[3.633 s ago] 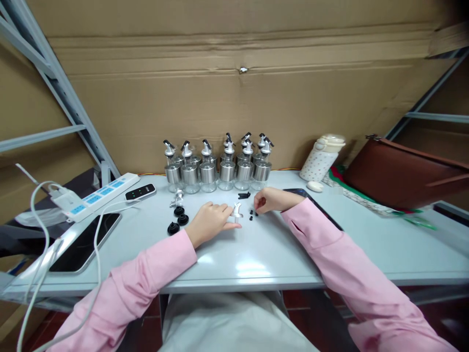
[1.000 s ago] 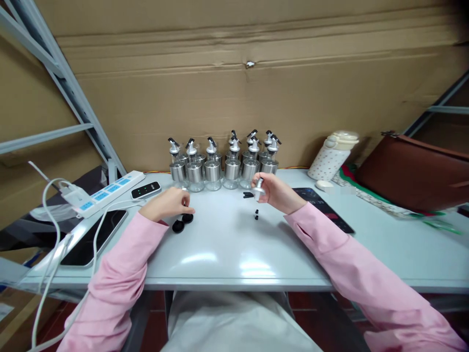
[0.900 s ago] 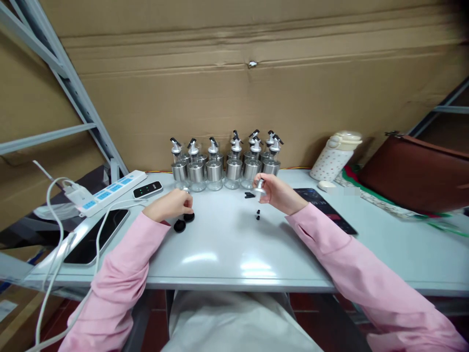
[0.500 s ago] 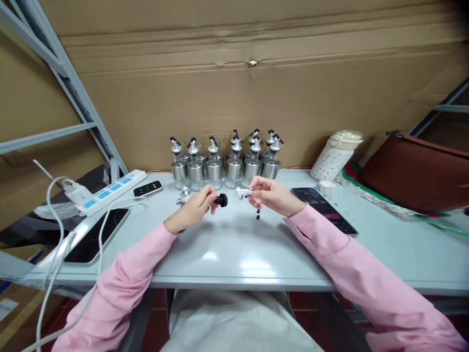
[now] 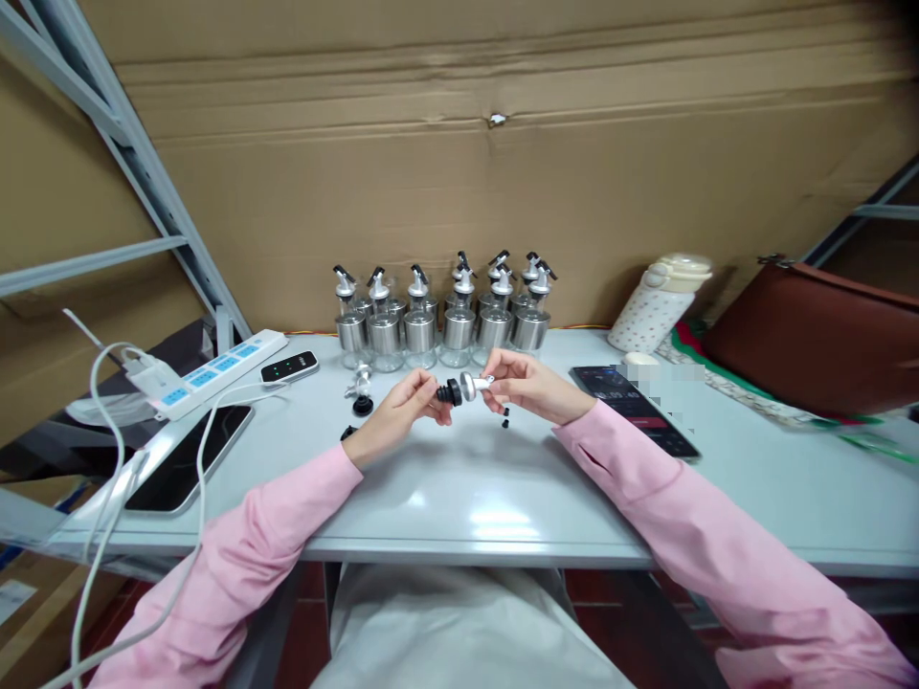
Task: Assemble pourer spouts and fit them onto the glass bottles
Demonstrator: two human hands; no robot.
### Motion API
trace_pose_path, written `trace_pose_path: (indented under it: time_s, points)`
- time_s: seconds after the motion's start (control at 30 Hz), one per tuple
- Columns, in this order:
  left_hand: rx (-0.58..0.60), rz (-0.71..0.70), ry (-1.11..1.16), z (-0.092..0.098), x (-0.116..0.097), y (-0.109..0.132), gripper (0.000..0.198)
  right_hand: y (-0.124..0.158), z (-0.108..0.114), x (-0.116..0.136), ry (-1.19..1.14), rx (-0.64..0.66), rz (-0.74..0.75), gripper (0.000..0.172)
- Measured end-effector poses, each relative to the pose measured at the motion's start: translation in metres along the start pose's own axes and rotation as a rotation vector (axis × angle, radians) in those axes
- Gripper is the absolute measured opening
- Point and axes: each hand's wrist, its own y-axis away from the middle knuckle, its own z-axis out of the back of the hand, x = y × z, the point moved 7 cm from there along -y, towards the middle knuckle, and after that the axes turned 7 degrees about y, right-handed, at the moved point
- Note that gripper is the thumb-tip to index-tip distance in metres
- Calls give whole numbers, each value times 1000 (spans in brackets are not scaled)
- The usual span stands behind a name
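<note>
My left hand (image 5: 402, 407) pinches a black round stopper (image 5: 450, 391) just above the table. My right hand (image 5: 527, 383) pinches a small silver pourer spout (image 5: 475, 385), and its end meets the black stopper between the two hands. Below the right hand lie tiny black parts (image 5: 505, 417) on the table. Another black stopper (image 5: 363, 406) and a loose silver spout (image 5: 359, 382) lie left of my left hand. Several glass bottles with steel bands and pourer tops (image 5: 441, 325) stand in a row behind the hands.
The light grey table (image 5: 459, 498) carries a white power strip (image 5: 208, 373), a small black device (image 5: 288, 366) and a dark tablet (image 5: 190, 457) on the left. A phone (image 5: 632, 407), a white flask (image 5: 657, 301) and a brown bag (image 5: 811, 335) are on the right. Cardboard backs the table.
My left hand picked a black stopper off the table and carried it right. My right hand turned the silver spout sideways, and the two parts have come together between the hands.
</note>
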Motion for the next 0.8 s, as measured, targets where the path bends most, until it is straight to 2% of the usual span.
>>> trace_pose_path:
  time_s: [0.17, 0.3, 0.53, 0.8]
  points:
    - [46, -13, 49, -4, -4, 1, 25, 0, 1, -2, 14, -6, -9, 18]
    - [84, -7, 76, -6, -5, 2, 23, -1, 4, 3, 42, -56, 49, 20]
    - [26, -27, 16, -4, -7, 1, 26, -1, 8, 5, 144, -78, 79, 19]
    - [49, -20, -25, -6, -9, 1, 29, 1, 5, 6, 182, -49, 65, 16]
